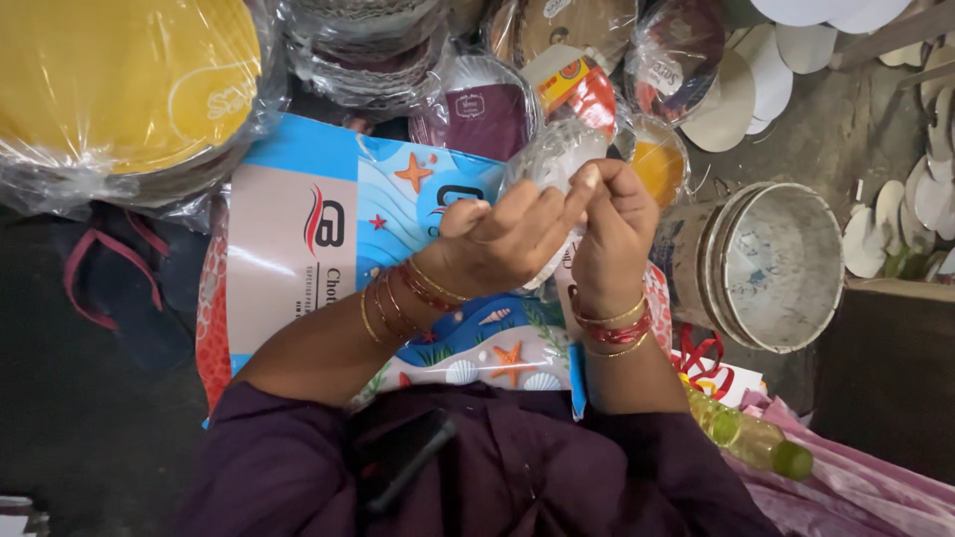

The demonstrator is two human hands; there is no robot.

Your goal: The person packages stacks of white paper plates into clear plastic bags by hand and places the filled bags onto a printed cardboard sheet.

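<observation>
- The clear plastic packet (553,159) is partly hidden behind the left hand (502,239) and the right hand (609,224), so what is inside cannot be told.
- The fingertips are blurry where the hands meet.
- The big yellow stack (119,80) is cut off by the top and left edges.
- The blue bag (328,229) is covered at the bottom by the arms.
- The green bottle (751,438) hides its top end behind the right arm.
- The white discs (826,15) are cut off at the top edge.
</observation>
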